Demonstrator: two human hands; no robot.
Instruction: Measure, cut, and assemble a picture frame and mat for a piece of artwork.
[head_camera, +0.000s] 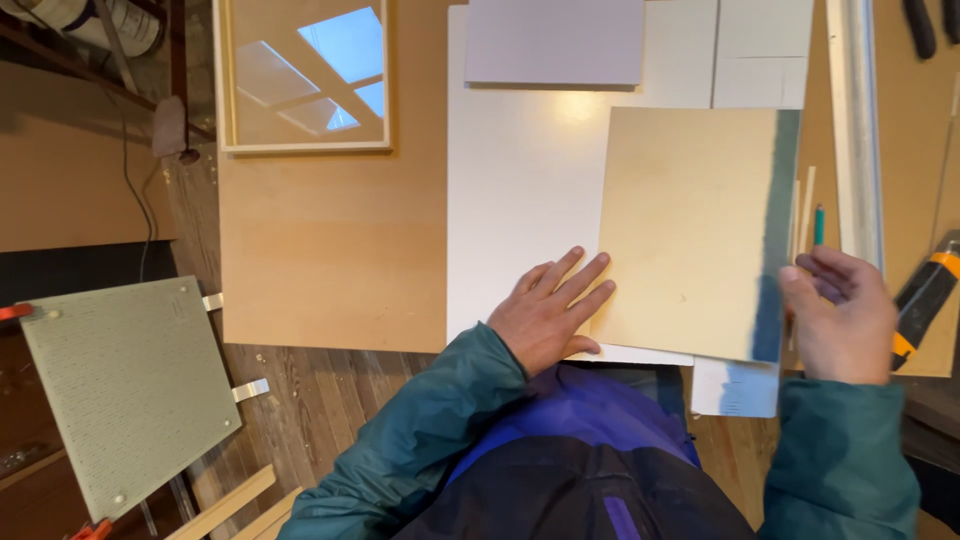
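Panel (690, 230) flat on white board (520, 190), right of bench centre, near edge overhanging board slightly. Left hand (545, 315) open, fingers spread, pressing board at panel's left near corner. Right hand (840, 315) at panel's right edge, fingers curled loosely; motion-blurred, cannot tell whether gripping anything. Green pencil (818, 225) and thin strips (803, 215) just right of panel. Knife (925, 295) at far right, untouched. Judging: positioning stage only; no cut or marks visible on panel. Glazed frame (305, 75) far left.

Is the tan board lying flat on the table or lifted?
Flat. The tan board rests on the white sheet, left hand pressing its edge.
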